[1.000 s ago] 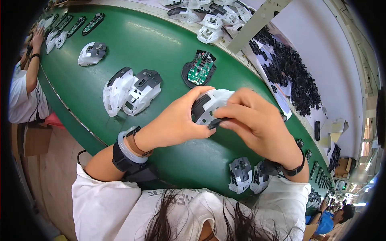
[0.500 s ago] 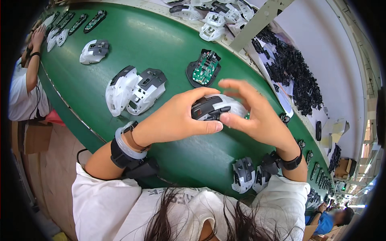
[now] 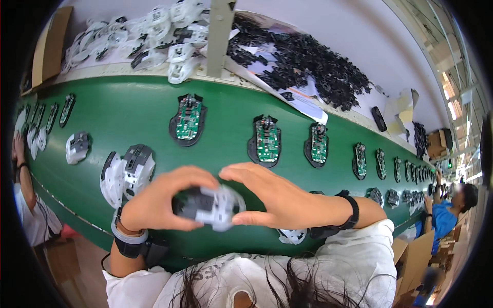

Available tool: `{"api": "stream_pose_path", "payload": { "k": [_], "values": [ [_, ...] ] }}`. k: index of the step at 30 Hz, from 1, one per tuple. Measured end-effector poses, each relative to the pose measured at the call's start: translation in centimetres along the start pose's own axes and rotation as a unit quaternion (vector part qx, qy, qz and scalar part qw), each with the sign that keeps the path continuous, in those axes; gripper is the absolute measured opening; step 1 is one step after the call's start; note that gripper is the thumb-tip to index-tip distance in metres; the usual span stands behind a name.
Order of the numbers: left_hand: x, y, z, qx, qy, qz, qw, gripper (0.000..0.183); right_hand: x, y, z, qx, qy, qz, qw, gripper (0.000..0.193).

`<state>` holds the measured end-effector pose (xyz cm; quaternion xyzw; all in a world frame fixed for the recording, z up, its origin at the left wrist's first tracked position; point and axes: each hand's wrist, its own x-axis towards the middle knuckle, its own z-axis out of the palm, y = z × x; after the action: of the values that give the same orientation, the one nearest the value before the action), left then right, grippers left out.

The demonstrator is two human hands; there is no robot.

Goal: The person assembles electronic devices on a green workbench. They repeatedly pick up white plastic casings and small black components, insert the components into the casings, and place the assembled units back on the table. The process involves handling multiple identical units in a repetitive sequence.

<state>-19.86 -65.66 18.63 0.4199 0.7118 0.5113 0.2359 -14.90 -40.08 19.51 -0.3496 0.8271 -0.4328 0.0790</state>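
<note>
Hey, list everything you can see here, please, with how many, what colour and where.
Held shell: one, white and dark grey, between the hands
Loose shells: several, white and dark grey, along the table
Boards: many, green on black bases, across the table; far ones too small to count
Table: one, green, beneath
Shell heap: one, mostly white, on the back ledge
Part pile: one, black, behind the boards
Post: one, pale, at the back
Boxes: several, brown, left and right
Co-workers: at least two, white clothing left, blue right
Left hand: one, bare, gripping the held shell
Right hand: one, bare, at its right end; grip unclear
</note>
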Motion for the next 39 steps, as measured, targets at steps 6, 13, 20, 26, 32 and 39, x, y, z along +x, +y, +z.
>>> {"api": "stream_pose_path", "payload": {
  "k": [6, 13, 20, 26, 32, 39],
  "values": [
    [1.3, 0.8, 3.2, 0.189, -0.089, -0.035, 0.977, 0.071, -1.2, 2.1, -2.5, -0.14, 0.097, 0.015, 0.985, 0.033],
    [1.9, -1.0, 4.5, 0.185, -0.154, -0.027, 0.97, 0.06, -5.6, 20.6, -16.1, -0.469, 0.282, 0.289, 0.786, 0.026],
    [-1.5, 3.8, 3.5, 0.273, 0.06, -0.093, 0.956, 0.068, -4.8, 21.5, -14.6, -0.424, 0.279, 0.306, 0.805, 0.042],
    [-7.5, 0.1, 0.9, 0.585, 0.28, -0.321, 0.69, 0.074, -4.5, 17.0, -13.3, -0.354, 0.308, 0.195, 0.861, 0.027],
    [-11.2, -0.8, -1.0, 0.496, 0.391, -0.278, 0.724, 0.061, -3.3, 10.7, -10.3, -0.189, 0.301, 0.283, 0.891, 0.011],
    [-16.4, -4.1, -7.6, 0.438, 0.389, -0.226, 0.778, 0.038, -0.7, 5.3, -8.0, -0.198, 0.253, 0.212, 0.923, 0.008]
  ]
}}
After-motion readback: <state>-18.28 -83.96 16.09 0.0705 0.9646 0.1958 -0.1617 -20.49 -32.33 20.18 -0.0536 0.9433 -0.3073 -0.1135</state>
